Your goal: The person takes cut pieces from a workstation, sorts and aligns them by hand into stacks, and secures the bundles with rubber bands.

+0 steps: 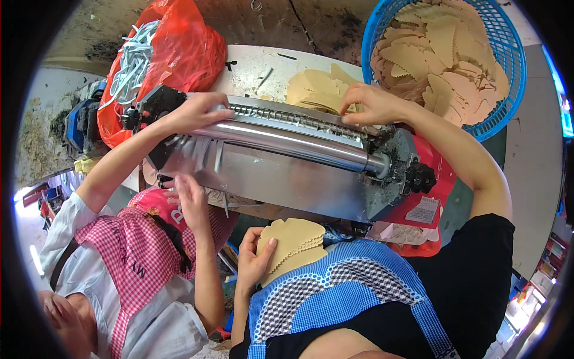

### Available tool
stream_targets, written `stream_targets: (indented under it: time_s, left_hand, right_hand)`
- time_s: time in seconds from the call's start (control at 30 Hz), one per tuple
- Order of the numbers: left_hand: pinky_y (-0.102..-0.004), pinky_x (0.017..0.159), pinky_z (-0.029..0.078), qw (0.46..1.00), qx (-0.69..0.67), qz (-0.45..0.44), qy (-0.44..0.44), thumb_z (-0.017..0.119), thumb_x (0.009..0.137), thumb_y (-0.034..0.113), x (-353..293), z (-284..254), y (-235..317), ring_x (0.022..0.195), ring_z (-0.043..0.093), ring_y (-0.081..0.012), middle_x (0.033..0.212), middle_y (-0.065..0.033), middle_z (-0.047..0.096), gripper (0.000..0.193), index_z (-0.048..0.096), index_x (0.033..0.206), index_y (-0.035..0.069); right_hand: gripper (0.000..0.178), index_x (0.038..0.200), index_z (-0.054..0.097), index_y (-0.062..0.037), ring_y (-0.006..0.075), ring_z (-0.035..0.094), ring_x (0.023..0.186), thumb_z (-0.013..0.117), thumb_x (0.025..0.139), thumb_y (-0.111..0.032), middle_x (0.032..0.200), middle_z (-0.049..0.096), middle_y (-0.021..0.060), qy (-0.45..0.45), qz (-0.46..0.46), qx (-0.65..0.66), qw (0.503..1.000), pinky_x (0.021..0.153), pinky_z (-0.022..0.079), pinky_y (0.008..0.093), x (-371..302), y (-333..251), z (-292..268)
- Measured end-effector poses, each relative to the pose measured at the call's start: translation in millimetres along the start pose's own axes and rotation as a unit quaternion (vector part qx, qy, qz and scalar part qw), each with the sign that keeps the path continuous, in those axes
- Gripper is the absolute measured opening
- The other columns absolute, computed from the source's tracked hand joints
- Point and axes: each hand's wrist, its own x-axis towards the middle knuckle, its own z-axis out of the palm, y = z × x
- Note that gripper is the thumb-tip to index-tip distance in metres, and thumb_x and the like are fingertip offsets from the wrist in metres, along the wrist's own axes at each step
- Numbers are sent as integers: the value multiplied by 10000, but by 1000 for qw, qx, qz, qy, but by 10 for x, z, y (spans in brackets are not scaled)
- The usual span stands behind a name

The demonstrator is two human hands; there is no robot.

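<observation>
A small stack of thin tan cut pieces [294, 242] with zigzag edges rests against the front of my blue apron. My left hand [254, 258] is closed round its left side, thumb on top. Over the right end of a roller machine [293, 142] reaches my right hand [373, 105], its fingers bent together in a pinch. Whatever lies between those fingertips is too hidden to name. Just behind them, more tan pieces [314, 90] lie in a pile on the white table [251, 63]. The machine has a long shiny roller and a metal bar with a slotted, coiled strip.
A co-worker in a pink checked apron [128, 251] has one hand [200, 113] on the machine's left end, the other [191, 200] below it. A red bag [191, 51] of pale strips stands back left; a blue basket [514, 90] of tan pieces, back right.
</observation>
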Motion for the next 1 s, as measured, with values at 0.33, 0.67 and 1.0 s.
stream_targets:
  time_s: [0.33, 0.67, 1.0]
  left_hand:
    - [-217, 723, 468, 999, -39, -12, 12, 626, 882, 135, -90, 24, -158, 817, 579, -72, 921, -54, 620, 243, 502, 1041, -2]
    - [-191, 508, 316, 989, 80, 113, 56, 556, 921, 129, 36, -86, -32, 607, 388, -11, 649, 63, 436, 178, 487, 787, 35]
    - [-192, 601, 420, 982, 2, 176, -74, 600, 901, 134, 87, 45, 150, 702, 497, -30, 784, 23, 547, 138, 526, 939, 24]
  right_hand:
    - [166, 917, 633, -134, 283, 528, 1012, 596, 773, -207, 1046, 530, 86, -42, -24, -126, 991, 839, 460, 390, 356, 463, 461]
    - [169, 955, 607, -28, 152, 565, 852, 536, 888, -165, 881, 597, 52, 62, 24, 52, 996, 761, 465, 289, 367, -131, -79]
    - [190, 962, 575, -3, 83, 559, 598, 545, 913, -184, 649, 569, 13, -71, 85, 264, 958, 536, 451, 226, -568, -1896, 602]
